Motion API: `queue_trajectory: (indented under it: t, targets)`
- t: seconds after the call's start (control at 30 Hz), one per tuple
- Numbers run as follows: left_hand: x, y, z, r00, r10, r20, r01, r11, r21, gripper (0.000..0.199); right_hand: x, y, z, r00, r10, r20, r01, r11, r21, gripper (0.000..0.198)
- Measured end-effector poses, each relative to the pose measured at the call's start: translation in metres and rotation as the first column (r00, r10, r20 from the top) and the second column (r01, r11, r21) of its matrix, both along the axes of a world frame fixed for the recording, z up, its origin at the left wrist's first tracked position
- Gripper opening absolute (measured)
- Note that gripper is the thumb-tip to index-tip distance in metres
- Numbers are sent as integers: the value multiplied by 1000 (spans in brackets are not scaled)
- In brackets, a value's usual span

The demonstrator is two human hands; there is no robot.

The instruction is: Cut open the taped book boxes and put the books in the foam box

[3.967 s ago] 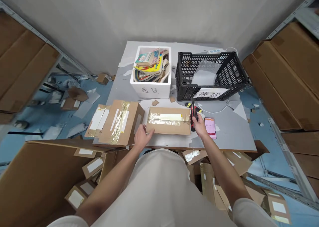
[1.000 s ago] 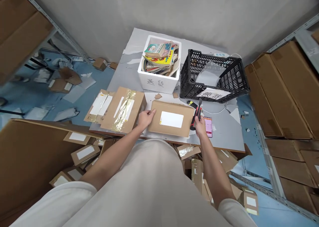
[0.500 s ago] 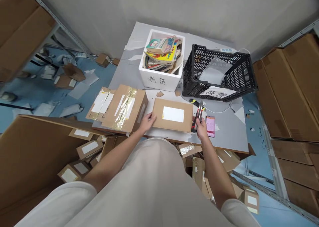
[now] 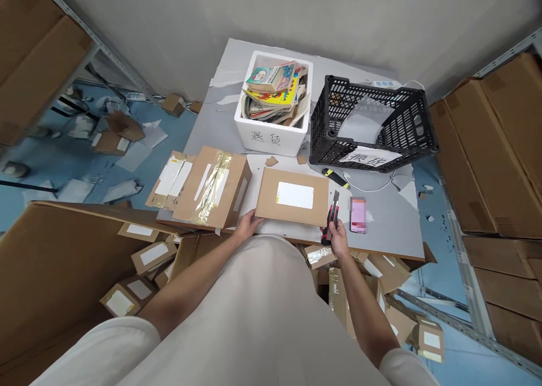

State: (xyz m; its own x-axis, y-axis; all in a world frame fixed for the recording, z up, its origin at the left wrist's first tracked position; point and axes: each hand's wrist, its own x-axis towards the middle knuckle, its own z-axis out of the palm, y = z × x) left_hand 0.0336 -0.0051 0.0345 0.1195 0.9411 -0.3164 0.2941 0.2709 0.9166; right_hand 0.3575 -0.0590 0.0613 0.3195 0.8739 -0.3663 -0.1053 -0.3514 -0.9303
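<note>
We note the box (image 4: 292, 196) close to the tabletop's (image 4: 392, 222) near edge, long axis roughly along it; whether it lies flat, we cannot tell. Our left hand (image 4: 248, 226) grips its near left corner. Our right hand (image 4: 338, 239) is closed round the cutter (image 4: 330, 222), blade toward the far edge, just beside the box's right end.

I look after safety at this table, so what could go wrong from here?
Cuts: the right hand holds a box cutter, its blade seemingly out, beside the carton; a slip might nick skin or cardboard.
A fall: the carton is near the front edge of the table, the left hand at its corner, so a careless pull might tip it off.
</note>
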Motion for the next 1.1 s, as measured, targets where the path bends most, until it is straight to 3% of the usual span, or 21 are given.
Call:
queue_trajectory:
  t: [0.13, 0.27, 0.47, 0.57, 0.67, 0.73, 0.8, 0.83, 0.9, 0.97, 1.1]
  targets:
    - [0, 7, 31, 986, 75, -146, -62, 994, 88, 47, 10, 10, 23, 999, -52, 3, 52, 998, 38, 44]
    - [5, 28, 57, 944, 156, -291, -99, 974, 201, 52, 19, 34, 43, 997, 8, 79, -19, 990, 139, 40]
    - [21, 55, 64, 904, 95, -416, 41, 951, 306, 57, 28, 74, 36, 902, 116, 415, -155, 986, 62, 41]
    - [31, 50, 60, 880, 86, -467, 177, 854, 490, 59, 30, 84, 43, 799, 182, 573, -229, 973, 11, 44]
    - [39, 42, 52, 859, -78, -505, 404, 709, 578, 38, 20, 90, 71, 613, 265, 745, -325, 943, -68, 45]
    - [40, 42, 47, 855, -141, -500, 455, 666, 591, 28, 1, 97, 97, 410, 371, 834, -457, 874, -164, 44]
    - [40, 44, 42, 863, -145, -484, 449, 658, 605, 27, -25, 107, 121, 141, 529, 837, -637, 696, -332, 41]
    - [39, 46, 41, 868, -150, -474, 447, 652, 612, 26, -39, 114, 130, 1, 585, 811, -684, 592, -426, 40]
    - [38, 50, 39, 878, -167, -449, 442, 645, 623, 26, -63, 128, 141, -218, 629, 746, -698, 433, -570, 39]
    - [38, 52, 40, 888, -174, -426, 429, 649, 628, 26, -80, 139, 143, -347, 625, 699, -678, 348, -648, 38]
    - [39, 52, 41, 889, -174, -424, 427, 652, 626, 26, -94, 150, 140, -448, 594, 668, -648, 300, -700, 34]
